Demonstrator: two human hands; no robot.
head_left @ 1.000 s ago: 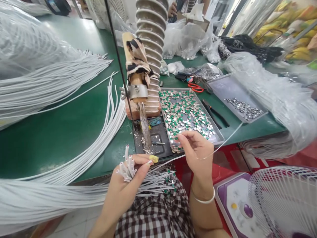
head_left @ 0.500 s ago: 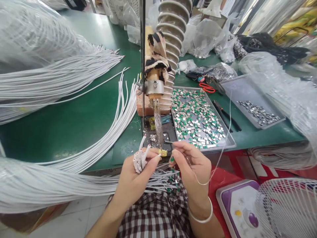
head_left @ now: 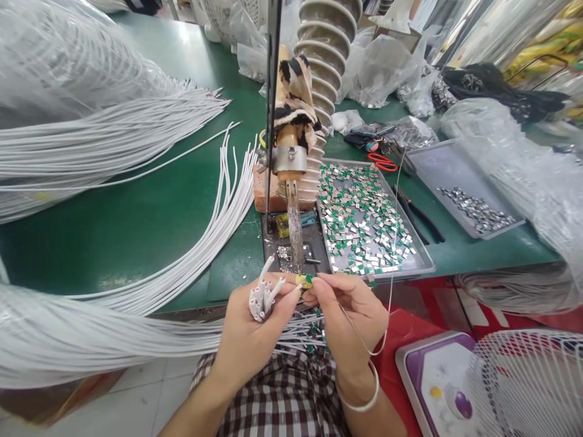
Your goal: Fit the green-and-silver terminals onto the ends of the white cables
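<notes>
Many long white cables (head_left: 113, 142) lie in bundles across the green desk (head_left: 150, 224). Near its front edge, a metal tray (head_left: 426, 265) holds small green and silver pieces (head_left: 362, 221). Below it, the left hand (head_left: 252, 331) is raised with palm turned inward, its grip closed around a bunch of cable ends (head_left: 262, 297). The right hand (head_left: 353, 315) meets it, thumb and forefinger pinching a small green piece (head_left: 308, 279), while a thin wire (head_left: 392, 243) loops under this hand.

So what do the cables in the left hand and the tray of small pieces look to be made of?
Cables: white plastic-looking sheath, smooth, matte, bending easily. Tray: probably metal, dull grey with a thin raised rim. Small pieces: shiny silver metal with green parts, possibly circuit board.
</notes>
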